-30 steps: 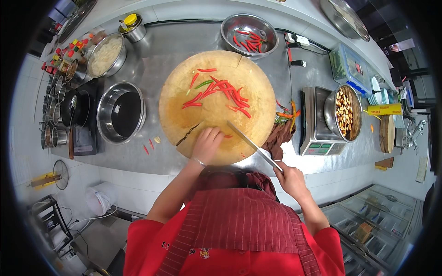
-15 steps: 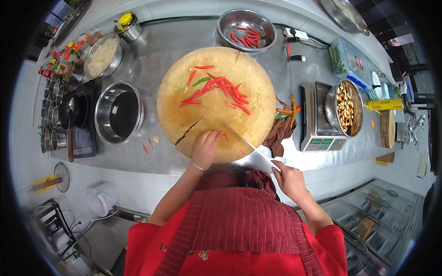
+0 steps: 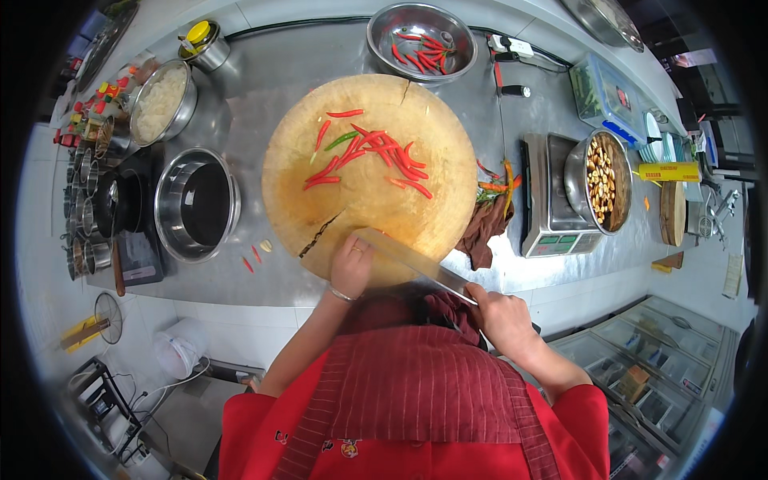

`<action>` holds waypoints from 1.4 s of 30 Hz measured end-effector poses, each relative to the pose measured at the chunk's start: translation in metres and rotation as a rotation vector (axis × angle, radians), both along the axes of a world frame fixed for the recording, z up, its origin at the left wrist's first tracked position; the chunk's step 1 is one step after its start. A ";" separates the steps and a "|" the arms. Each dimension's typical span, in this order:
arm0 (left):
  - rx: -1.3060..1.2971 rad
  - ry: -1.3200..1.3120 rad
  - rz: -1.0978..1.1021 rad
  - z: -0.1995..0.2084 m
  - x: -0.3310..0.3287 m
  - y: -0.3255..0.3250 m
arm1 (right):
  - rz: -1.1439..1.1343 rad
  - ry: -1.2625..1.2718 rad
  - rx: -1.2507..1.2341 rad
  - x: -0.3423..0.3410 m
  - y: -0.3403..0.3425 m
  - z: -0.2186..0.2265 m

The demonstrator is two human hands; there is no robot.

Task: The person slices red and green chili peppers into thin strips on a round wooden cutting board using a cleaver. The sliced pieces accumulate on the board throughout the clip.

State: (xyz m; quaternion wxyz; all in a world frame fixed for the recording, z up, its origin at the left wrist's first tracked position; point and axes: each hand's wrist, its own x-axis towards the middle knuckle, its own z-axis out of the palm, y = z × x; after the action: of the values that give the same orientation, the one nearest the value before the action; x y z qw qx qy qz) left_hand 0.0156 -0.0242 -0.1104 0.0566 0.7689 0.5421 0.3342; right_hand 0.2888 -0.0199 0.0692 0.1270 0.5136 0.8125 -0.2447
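Note:
My right hand (image 3: pixel 506 322) is wrapped round the handle of a cleaver (image 3: pixel 410 262). Its broad blade is tilted over the near part of a round wooden chopping board (image 3: pixel 312 160), the tip end against my left fingers. My left hand (image 3: pixel 350 270) rests at the board's near edge, fingers together and bent; the blade hides whatever is under the fingertips. Farther up the board lies a loose heap of red chillies (image 3: pixel 380 148), with one green chilli (image 3: pixel 341 141) among them. A dark crack (image 3: pixel 322 234) runs through the board beside my left hand.
Behind the board stands a steel bowl of red chillies (image 3: pixel 400 68). An empty-looking steel basin (image 3: pixel 164 196) is at left, near red chilli bits (image 3: pixel 248 264). At right are a brown cloth (image 3: pixel 484 232) and a scale (image 3: pixel 544 216) bearing a bowl of brown-and-white pieces (image 3: pixel 600 180).
The cleaver has turned from edge-on to showing its broad side, and its tip end has come to my left fingers. A red chilli seen by those fingers is now hidden.

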 end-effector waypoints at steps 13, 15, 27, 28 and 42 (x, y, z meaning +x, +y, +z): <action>0.008 -0.056 0.058 0.008 0.003 0.001 | -0.102 0.065 -0.124 0.007 0.000 -0.036; 0.009 -0.062 0.060 0.008 0.003 0.001 | -0.127 0.120 -0.095 0.010 -0.005 -0.053; -0.016 -0.052 0.011 0.008 -0.001 0.000 | -0.024 0.057 -0.110 0.002 0.007 -0.008; -0.007 -0.051 0.018 0.006 0.000 0.000 | -0.020 0.043 -0.124 0.002 0.007 -0.007; -0.037 -0.079 0.062 0.010 0.001 0.001 | -0.178 0.238 -0.083 0.002 0.010 -0.061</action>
State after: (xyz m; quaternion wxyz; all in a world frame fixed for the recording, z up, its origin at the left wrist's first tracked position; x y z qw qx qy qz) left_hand 0.0170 -0.0227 -0.1003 0.0819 0.7367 0.5692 0.3557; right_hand 0.2912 -0.0094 0.0083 0.0286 0.5453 0.7623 -0.3475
